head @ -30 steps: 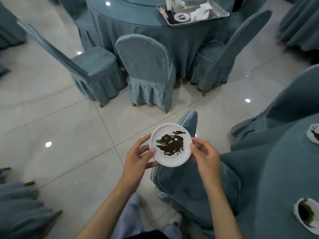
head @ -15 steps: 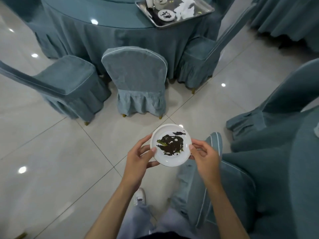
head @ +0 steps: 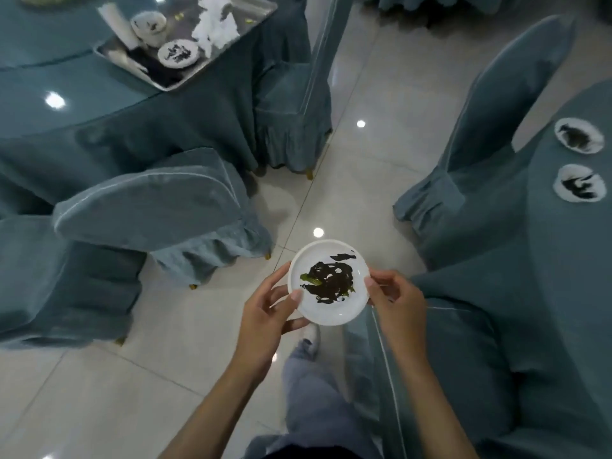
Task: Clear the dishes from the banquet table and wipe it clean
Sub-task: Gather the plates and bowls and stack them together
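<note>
Head view: a person stands on a pale tiled floor between two banquet tables, with both hands raised in front.
Carried item: small white plate, held roughly level over the floor, above the person's shoe and well apart from both table tops.
Plate contents: dark sauce smear across the middle, with a green scrap at its left edge.
Left hand: clamped on the plate's left rim, thumb on top, fingers curled underneath.
Right hand: clamped on the plate's right rim, thumb tip on top, fingers curled underneath.
Left table: teal cloth and glossy top; a metal tray sits at its near edge.
Tray load: one small soiled dish, crumpled white napkins just beside it, and what appears to be a cup, too blurred to confirm.
Right table: teal cloth; two soiled dishes lie on it, the farther dish near the closer dish, not touching.
Chairs: teal-covered; one chair stands at the left table and another chair at the right table.
Clothing: light grey trouser leg below the plate.
</note>
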Tool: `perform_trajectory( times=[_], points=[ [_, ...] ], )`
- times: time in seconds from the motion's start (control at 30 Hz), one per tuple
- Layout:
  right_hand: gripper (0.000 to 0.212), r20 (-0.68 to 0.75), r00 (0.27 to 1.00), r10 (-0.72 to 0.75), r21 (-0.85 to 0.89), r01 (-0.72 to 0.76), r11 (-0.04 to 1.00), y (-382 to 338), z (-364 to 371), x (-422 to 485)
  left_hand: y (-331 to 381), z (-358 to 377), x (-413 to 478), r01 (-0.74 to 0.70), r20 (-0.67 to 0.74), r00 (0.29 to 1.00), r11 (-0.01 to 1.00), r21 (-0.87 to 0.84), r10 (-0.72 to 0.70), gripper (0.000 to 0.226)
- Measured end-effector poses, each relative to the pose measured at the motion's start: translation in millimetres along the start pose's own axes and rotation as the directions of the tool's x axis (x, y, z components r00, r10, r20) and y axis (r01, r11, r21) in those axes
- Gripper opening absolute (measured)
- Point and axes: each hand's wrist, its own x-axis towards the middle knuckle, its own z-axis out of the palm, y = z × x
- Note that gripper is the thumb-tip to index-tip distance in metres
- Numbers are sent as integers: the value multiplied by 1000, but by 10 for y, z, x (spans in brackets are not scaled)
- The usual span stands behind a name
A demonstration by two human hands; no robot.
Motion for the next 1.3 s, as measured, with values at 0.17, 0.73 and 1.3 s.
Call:
perform_trajectory(
  times=[0.17, 0.73, 1.3],
  points=[
    [15, -84, 996, 9, 82, -2, 997, -255, -105, 643, 553, 387, 766, -10, 140, 990, 995, 95, -4, 51],
    [14, -495, 869, 25, -213, -150, 965, -700, -553, 2288, 1446, 1835, 3128, -61, 566, 820, 970, 236, -86, 40],
    [9, -716, 691, 99, -331, -462, 823, -721, -1640, 3693, 1998, 3589, 4601, -78, 721, 675, 957, 280, -156, 39]
  ],
)
